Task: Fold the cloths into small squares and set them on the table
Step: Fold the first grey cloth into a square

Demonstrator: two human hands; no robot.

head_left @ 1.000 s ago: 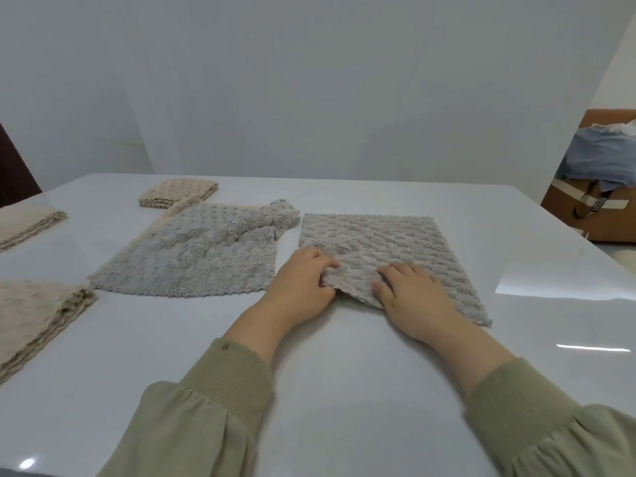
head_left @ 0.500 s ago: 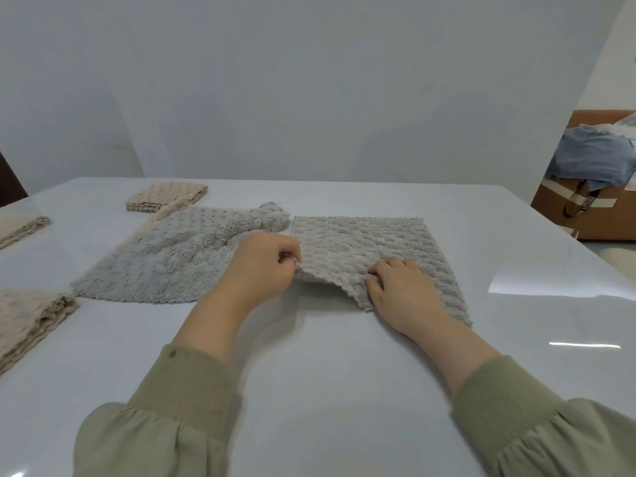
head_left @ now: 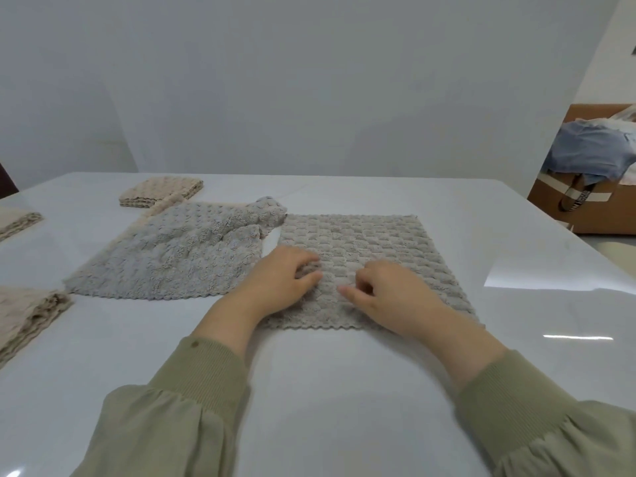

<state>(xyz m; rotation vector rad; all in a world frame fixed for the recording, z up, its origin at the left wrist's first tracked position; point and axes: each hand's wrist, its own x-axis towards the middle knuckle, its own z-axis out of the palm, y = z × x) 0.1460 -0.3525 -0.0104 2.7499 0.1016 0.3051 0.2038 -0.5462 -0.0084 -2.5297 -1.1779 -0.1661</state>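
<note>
Head view. Centre: grey-beige waffle-weave square cloth (head_left: 358,242), spread flat on glossy white bench (head_left: 344,390). On its left part: left hand (head_left: 278,284), fingers curled, small tuft of fabric pinched against thumb. On its near middle: right hand (head_left: 389,294), fingers curled, thumb pointing left; hold on fabric cannot be told. Just left, touching at far corner: rumpled fluffy grey cloth (head_left: 179,256). Far left: folded beige square cloth (head_left: 161,194). Near left edge: stacked beige folded cloths (head_left: 20,318). Far right, off bench: brown cardboard box (head_left: 585,208).
</note>
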